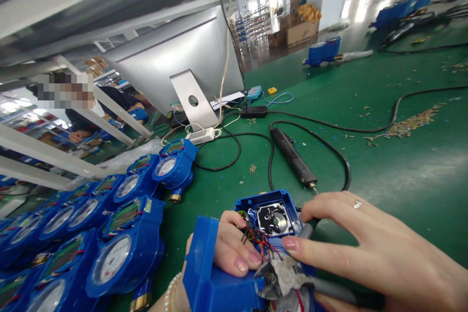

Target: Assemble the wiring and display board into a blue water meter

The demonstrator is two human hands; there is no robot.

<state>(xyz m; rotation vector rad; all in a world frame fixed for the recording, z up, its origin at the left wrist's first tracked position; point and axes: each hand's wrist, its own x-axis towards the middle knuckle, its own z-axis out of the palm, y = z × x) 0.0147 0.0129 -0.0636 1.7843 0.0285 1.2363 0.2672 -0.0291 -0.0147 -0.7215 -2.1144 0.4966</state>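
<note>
At the bottom centre is a blue meter housing (263,199), its upper box open on a dark module and coloured wires. My left hand (232,243) wraps round the housing from the left, fingers resting by the wires and the raised blue cover (202,248). My right hand (354,248) holds metal cutting pliers (287,278) over the lower part of the housing. Its thumb and fingers lie along the tool and reach the housing's right edge. The plier jaws are at the blue plastic near the wires; what lies between them is hard to make out.
Rows of blue meters (113,258) fill the left side. A black electric screwdriver (294,158) and its cable lie beyond the housing. Loose screws (409,124) are heaped at right. A monitor (183,58) stands behind; a person (87,117) sits at the far left.
</note>
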